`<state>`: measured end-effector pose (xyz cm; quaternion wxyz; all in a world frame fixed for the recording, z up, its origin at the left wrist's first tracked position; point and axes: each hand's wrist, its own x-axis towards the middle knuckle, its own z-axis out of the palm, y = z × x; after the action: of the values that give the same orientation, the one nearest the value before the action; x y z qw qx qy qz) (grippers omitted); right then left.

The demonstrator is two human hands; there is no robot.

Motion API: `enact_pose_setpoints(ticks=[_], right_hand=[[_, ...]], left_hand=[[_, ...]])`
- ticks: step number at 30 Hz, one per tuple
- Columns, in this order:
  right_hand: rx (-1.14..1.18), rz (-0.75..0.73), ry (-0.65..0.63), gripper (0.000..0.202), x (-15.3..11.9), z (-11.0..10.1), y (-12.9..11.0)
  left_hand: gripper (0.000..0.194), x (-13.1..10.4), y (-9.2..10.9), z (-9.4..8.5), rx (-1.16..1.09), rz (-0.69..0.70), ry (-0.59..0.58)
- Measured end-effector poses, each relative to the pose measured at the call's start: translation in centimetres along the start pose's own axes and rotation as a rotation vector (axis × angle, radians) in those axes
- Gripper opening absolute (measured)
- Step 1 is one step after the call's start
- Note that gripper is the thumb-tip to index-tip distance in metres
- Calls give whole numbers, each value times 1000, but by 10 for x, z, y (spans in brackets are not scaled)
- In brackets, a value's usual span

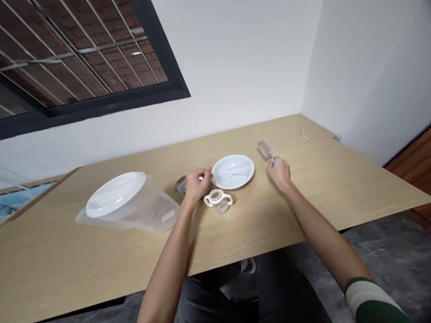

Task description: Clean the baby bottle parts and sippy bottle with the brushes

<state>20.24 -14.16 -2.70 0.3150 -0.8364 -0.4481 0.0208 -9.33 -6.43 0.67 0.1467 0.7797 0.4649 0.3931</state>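
My left hand (196, 183) rests on the wooden table (303, 197), fingers curled around a small white piece at the rim of a white plate (233, 172). The hand partly covers a small metal bowl (181, 184). In front of the hand lies a white ring with two handles (218, 198). On the plate lie a thin wire-like brush and a small white piece. My right hand (279, 174) grips the blue handle of a bottle brush (265, 148), whose grey bristles point away from me and lie on or just over the table.
At the left, a clear plastic container (148, 211) lies on its side with a second white plate (115, 194) on it. A small pale scrap (305, 133) lies near the far right corner. White walls border the table; a barred window is at upper left.
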Motion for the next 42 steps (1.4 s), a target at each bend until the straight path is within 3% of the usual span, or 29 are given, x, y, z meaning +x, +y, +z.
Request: enact_pose_setpoints(ticks=[4,8,12,18,24,29,36,42], right_hand=[[-101,-9,-148,32,-7,2,-5],[-191,-56,-246,35,-14,3,-9],[-242,-139,-306,32,-19,9,-11],[-224,-208,-242,34,-21,12,-14],[-153,-173,-99,35,-18,0,-16],[-77,-254,4,34,-9,0,-11],[-45,-427,0,35,-1,15,-6],[-106,-464,15,39,4,27,-2]], left_hand=[[33,25,24,10,-42,106,-398],[29,52,39,41,111,186,-682],[26,68,47,71,346,217,-779],[22,71,49,96,405,218,-790],[9,72,56,100,380,227,-746],[10,77,47,70,345,190,-635],[28,55,26,30,-225,6,-250],[27,32,37,21,-316,24,7]])
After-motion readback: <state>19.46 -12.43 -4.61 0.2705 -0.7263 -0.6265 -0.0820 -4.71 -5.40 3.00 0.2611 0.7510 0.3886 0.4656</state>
